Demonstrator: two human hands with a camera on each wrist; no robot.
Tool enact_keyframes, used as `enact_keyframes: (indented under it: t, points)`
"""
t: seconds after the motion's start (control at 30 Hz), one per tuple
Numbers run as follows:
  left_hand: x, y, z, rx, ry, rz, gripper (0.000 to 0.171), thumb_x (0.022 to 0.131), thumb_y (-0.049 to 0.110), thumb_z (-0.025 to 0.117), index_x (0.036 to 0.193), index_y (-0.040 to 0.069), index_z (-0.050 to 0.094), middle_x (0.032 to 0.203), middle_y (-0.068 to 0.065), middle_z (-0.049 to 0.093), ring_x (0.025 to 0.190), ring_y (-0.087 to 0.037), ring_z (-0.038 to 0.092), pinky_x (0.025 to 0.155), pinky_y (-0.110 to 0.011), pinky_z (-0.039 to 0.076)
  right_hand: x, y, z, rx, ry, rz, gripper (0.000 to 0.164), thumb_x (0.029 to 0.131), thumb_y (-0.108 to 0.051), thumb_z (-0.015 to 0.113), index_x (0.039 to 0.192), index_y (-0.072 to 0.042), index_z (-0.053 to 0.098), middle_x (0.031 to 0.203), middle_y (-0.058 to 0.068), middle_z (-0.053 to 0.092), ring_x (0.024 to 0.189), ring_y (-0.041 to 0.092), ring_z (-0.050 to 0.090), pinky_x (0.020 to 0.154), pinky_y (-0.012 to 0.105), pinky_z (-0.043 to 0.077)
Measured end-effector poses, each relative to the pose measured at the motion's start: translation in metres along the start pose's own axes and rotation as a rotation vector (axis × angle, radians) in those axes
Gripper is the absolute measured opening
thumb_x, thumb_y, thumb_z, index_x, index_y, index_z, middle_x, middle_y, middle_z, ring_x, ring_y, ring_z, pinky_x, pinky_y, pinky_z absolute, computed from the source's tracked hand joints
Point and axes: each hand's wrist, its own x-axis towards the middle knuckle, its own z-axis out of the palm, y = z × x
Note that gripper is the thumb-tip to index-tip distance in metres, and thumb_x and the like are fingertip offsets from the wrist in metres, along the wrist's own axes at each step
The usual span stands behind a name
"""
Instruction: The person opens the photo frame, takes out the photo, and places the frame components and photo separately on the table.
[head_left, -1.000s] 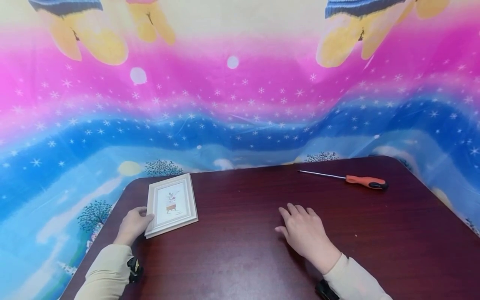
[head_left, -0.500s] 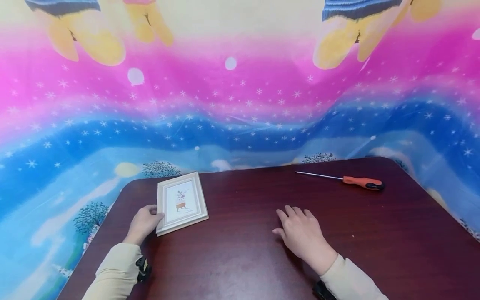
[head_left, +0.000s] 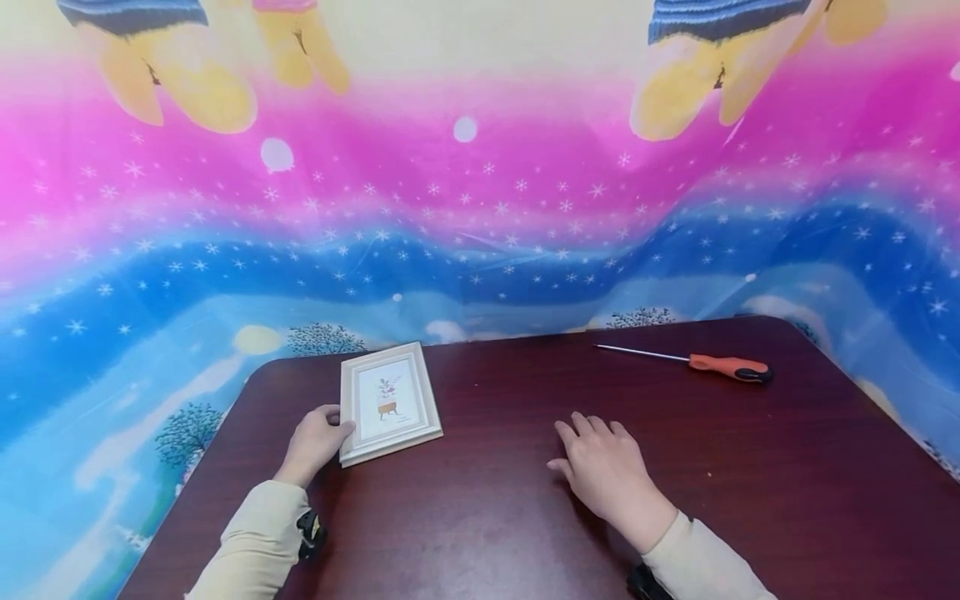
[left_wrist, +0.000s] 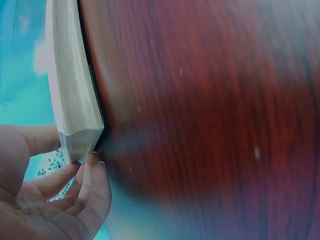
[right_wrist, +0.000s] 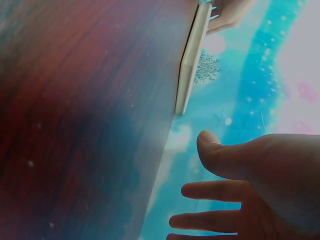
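Observation:
A cream picture frame with a potted-plant print lies face up, close to the table's surface at the left. My left hand pinches its left edge, thumb on top. In the left wrist view, the thumb and fingers of the left hand grip the wooden side of the picture frame. Over the table's middle right, my right hand is palm down with its fingers spread, holding nothing. The right wrist view shows the right hand apart from the picture frame.
An orange and black screwdriver lies at the back right of the dark red-brown table, its shaft pointing left. Behind the table hangs a colourful printed cloth.
My left hand has moved to the right, carrying the picture frame with it. The right hand and the screwdriver stay where they were.

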Motion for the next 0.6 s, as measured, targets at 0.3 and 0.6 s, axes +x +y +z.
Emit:
enact_keyframes:
  t: [0.3,0.6]
  points:
    - [-0.005,0.013,0.01,-0.007,-0.013,0.017,0.05,0.088,0.016,0.055,0.128,-0.014,0.047,0.12,-0.034,0.06,0.104,-0.039,0.058,0.09,-0.054,0.049,0.0,-0.002,0.002,0.012,-0.018,0.004,0.051,0.079,-0.043,0.067,0.117,-0.009,0.066,0.122,0.017,0.067,0.105,0.03,0.062,0.085,0.05,0.054]
    - [-0.006,0.026,0.022,-0.018,-0.019,0.04,0.05,0.087,0.016,0.056,0.127,-0.013,0.048,0.119,-0.032,0.061,0.105,-0.037,0.058,0.09,-0.052,0.049,-0.001,-0.002,0.003,0.003,-0.004,0.001,0.051,0.078,-0.044,0.067,0.116,-0.01,0.066,0.121,0.017,0.067,0.104,0.03,0.062,0.084,0.049,0.054]
